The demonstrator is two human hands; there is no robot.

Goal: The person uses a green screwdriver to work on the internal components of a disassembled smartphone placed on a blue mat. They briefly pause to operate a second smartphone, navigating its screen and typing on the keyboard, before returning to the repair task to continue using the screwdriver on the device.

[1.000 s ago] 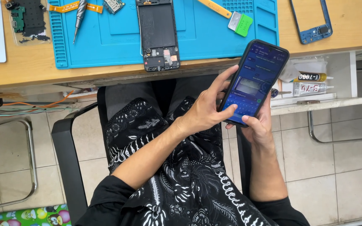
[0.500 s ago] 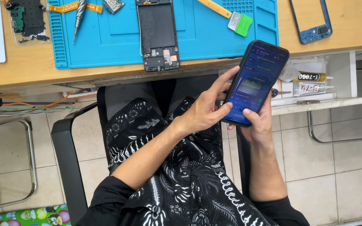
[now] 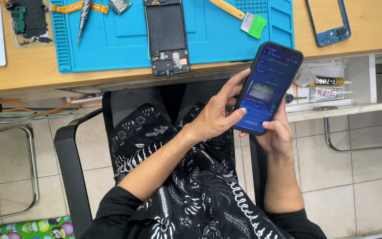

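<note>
Phone (image 3: 268, 88), dark-cased with its screen lit blue, is held up over the lap, off the front edge of the desk (image 3: 23, 73) and tilted with its top toward the desk's right part. The right hand (image 3: 276, 135) cradles it from beneath, fingers wrapped round the lower end and the thumb on the bottom of the screen. The left hand (image 3: 215, 117) comes in from the side, its fingers half curled, one fingertip on the lower left edge and the others spread loosely along that side; it grips nothing firmly.

Nothing supports the phone from below, only the lap and then the tiled floor (image 3: 350, 177). As I judge it, the grip is low on the body, so a hard tap near the top could tip it out of the right palm, and a fall would likely miss the lap toward the tiles.

On the desk behind, an opened phone body (image 3: 166, 35) lies on the blue work mat (image 3: 217, 40), its lower end at the mat's front edge near the desk's front edge. A raised elbow or knee could jog it. Glue tubes (image 3: 328, 87) sit on a low shelf (image 3: 337, 109) just beside the right hand; a sideways swing of the phone might knock them.
</note>
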